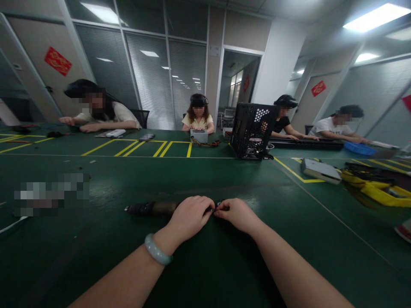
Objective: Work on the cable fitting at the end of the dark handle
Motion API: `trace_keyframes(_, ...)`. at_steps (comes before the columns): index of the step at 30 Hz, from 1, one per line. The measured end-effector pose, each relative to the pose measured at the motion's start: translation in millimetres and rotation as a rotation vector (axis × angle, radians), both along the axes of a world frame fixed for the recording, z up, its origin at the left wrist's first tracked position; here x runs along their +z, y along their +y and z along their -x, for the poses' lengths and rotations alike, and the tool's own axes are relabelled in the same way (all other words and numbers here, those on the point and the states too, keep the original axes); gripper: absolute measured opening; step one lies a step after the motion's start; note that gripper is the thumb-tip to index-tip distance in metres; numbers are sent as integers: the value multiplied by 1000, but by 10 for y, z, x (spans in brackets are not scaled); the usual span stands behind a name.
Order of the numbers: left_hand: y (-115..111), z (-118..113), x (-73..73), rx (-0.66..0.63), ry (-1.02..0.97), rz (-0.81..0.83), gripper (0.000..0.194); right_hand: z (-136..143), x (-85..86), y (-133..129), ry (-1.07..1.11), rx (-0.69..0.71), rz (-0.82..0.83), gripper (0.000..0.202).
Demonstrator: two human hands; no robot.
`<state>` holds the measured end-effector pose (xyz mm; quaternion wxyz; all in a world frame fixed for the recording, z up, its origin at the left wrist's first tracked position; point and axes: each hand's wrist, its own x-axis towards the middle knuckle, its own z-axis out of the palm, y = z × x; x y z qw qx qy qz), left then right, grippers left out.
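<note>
A dark, long cylindrical tool (163,208) lies on the green table (128,252), its metal tip pointing left. My left hand (192,216), with a pale green bangle at the wrist, rests over the tool's right part, fingers closed at a small dark piece. Facing it, my right hand (236,215) pinches at the same spot with thumb and fingertips together. The fingertips of both hands nearly meet. What they hold is too small and too covered to make out.
A black computer case (252,132) stands beyond my hands. To the right are a flat silver box (321,171) and a yellow bag (375,188). A blurred object lies at left with a white cable (14,224). Several people sit along the far side.
</note>
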<state>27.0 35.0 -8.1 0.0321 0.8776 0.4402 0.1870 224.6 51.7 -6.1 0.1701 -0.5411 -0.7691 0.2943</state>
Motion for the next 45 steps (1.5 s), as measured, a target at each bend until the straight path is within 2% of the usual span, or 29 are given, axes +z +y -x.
trace_keyframes(10, -19, -6, 29, -11, 7, -5, 14, -9, -17, 5, 5, 5, -1, 16)
trace_keyframes(17, -12, -12, 16, 27, 29, -20, 13, 1, -22, 12, -20, 11, -22, 17)
trace_keyframes(34, -9, 2, 2, -20, -22, -13, 13, -9, -42, 18, 3, -5, -10, 16)
trace_keyframes(39, -12, 1, -8, 28, -37, -14, 18, -10, -29, 11, 8, -3, -7, 17)
trace_keyframes(45, -6, 1, -5, 15, -13, -8, 12, 2, -12, 7, -9, 19, -21, 18)
